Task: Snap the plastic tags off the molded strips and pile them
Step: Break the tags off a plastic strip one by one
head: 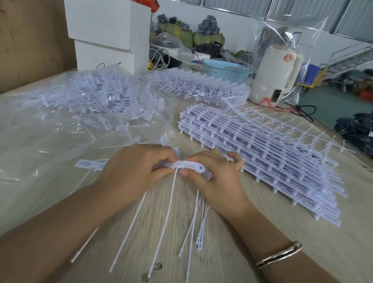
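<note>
Wood-grain table (pixel 258 266); cluttered warehouse.

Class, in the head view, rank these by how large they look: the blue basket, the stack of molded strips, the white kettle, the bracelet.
1. stack of molded strips
2. white kettle
3. blue basket
4. bracelet

The bracelet sits nearest the camera yet looks smallest.
</note>
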Tool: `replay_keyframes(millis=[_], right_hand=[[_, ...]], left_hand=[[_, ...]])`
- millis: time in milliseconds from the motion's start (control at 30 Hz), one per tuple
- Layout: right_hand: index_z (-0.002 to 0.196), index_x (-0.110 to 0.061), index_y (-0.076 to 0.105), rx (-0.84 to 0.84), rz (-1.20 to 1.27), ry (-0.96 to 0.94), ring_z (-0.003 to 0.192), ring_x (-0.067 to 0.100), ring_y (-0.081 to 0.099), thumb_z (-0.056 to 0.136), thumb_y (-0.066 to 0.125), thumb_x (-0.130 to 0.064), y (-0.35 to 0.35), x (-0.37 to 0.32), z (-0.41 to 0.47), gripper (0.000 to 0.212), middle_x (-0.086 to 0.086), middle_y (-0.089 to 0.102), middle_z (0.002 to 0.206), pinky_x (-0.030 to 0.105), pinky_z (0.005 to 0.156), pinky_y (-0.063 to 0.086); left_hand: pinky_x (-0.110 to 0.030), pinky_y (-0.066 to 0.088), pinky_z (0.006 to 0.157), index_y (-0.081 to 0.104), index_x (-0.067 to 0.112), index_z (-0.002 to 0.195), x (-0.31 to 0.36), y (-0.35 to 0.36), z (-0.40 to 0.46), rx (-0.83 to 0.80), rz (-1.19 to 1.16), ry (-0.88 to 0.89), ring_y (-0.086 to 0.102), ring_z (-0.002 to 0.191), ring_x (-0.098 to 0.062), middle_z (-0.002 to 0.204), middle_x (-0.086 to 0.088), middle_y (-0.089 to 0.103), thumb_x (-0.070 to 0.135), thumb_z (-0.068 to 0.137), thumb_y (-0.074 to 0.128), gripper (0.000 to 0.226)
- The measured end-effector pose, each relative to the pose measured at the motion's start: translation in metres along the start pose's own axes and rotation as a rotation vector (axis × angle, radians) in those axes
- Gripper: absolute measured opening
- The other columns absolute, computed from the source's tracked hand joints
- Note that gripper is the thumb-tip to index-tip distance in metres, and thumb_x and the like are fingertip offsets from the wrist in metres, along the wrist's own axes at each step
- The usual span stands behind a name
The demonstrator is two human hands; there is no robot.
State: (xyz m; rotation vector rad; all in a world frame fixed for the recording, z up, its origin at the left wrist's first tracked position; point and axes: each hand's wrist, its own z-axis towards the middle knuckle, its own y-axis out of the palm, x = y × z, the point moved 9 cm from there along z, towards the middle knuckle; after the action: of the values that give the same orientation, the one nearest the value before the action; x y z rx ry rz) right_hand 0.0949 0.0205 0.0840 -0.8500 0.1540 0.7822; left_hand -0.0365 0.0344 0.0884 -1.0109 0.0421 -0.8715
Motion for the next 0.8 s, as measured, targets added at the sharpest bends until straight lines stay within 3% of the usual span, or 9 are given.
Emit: replay_keyframes(millis=[100,267,433,567,633,800], right_hand=[[0.088,-0.029,0.071,0.019,-0.068,-0.053,0.092,0.003,0.056,0.084,0.067,-0.035,0.000,-0.004,-0.001,0.008,-0.015,0.068,0.088,0.029,0.093,0.008],[0.078,-0.025,0.069,0.080,-0.111,-0.012,0.084,-0.002,0.051,0.086,0.059,-0.034,-0.004,0.007,0.002,0.015,-0.018,0.064,0.077,0.026,0.096,0.007],[0.080,-0.036,0.067,0.048,-0.113,0.140,0.091,-0.004,0.044,0.082,0.064,-0.045,-0.005,0.034,0.003,0.010,-0.024,0.060,0.085,0.027,0.084,0.008],[0.105,-0.039,0.065,-0.002,-0.311,0.217,0.106,0.003,0.040,0.081,0.063,-0.050,-0.004,0.044,0.003,0.026,-0.022,0.055,0.102,0.025,0.079,0.006],[0.111,-0.038,0.063,0.007,-0.346,0.187,0.111,0.009,0.041,0.082,0.065,-0.045,-0.004,0.039,0.003,0.030,-0.019,0.055,0.108,0.026,0.081,0.006],[0.100,-0.036,0.071,-0.020,-0.372,0.054,0.110,0.017,0.046,0.085,0.063,-0.020,0.004,0.015,0.004,0.024,-0.013,0.059,0.107,0.040,0.093,0.012]], left_hand=[[-0.028,0.042,0.060,0.069,0.022,0.092,-0.005,0.000,0.001,0.005,-0.016,-0.027,0.055,0.067,-0.012,0.073,0.017,0.055,0.025,0.080,0.071,0.012],[-0.028,0.046,0.060,0.066,0.034,0.073,-0.012,0.009,0.000,-0.045,-0.187,-0.123,0.059,0.062,-0.004,0.064,0.012,0.064,0.037,0.082,0.067,0.009],[-0.038,0.050,0.065,0.065,0.020,0.085,-0.011,-0.002,0.002,0.032,-0.098,-0.092,0.058,0.072,-0.010,0.077,0.009,0.062,0.029,0.075,0.076,0.017],[-0.035,0.048,0.070,0.060,0.020,0.102,-0.004,-0.003,0.000,0.041,0.001,-0.081,0.056,0.085,-0.017,0.088,0.010,0.056,0.029,0.077,0.073,0.029],[-0.035,0.048,0.070,0.058,0.019,0.108,0.002,-0.004,0.000,0.060,0.029,-0.055,0.056,0.088,-0.017,0.093,0.008,0.055,0.028,0.078,0.071,0.034],[-0.044,0.051,0.069,0.056,0.015,0.113,0.015,-0.005,0.000,0.076,0.091,0.001,0.059,0.093,-0.022,0.105,-0.001,0.055,0.025,0.079,0.071,0.038]])
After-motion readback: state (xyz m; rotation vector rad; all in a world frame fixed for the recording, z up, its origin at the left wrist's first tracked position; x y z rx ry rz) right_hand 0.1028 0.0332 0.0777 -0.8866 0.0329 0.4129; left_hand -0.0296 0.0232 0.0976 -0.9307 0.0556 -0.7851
